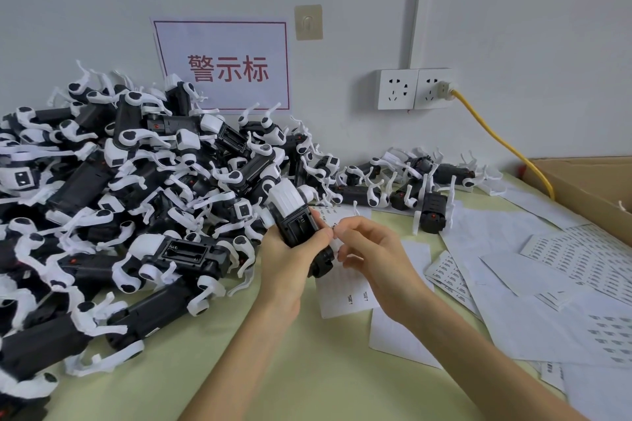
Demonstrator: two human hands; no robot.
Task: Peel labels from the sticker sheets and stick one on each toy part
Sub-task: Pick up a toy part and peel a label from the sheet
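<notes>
Left grip: the left hand (pixel 290 256) is closed round a black-and-white toy part (pixel 294 215), fingers curled over its black lower body, white end pointing up and away from the person. An open recess in the black body faces the camera.

Right grip: the right hand (pixel 369 249) pinches a small label (pixel 334 225) between thumb and forefinger, just beside the toy part's right edge. Whether the label touches the part cannot be told, and its print is too small to read.

Below the hands, a white sticker sheet (pixel 345 301) lies flat on the pale green desk (pixel 307 369) with a few printed labels on it.

To the left, a large pile of toy parts (pixel 119 181) covers the desk up to the wall. A smaller group of toy parts (pixel 410 181) lies behind the hands, to the right, near the wall.

To the right, loose sheets (pixel 581 260) overlap one another, some with rows of labels, some bare.

At the far right, a cardboard box (pixel 581 178) sits at the desk's edge. A yellow cable (pixel 496 137) runs from a wall socket (pixel 434 89) down toward the box.

On the wall, a white sign (pixel 224 65) with a red border and red characters hangs above the pile, with an adhesive hook (pixel 308 22) beside its upper right corner.
</notes>
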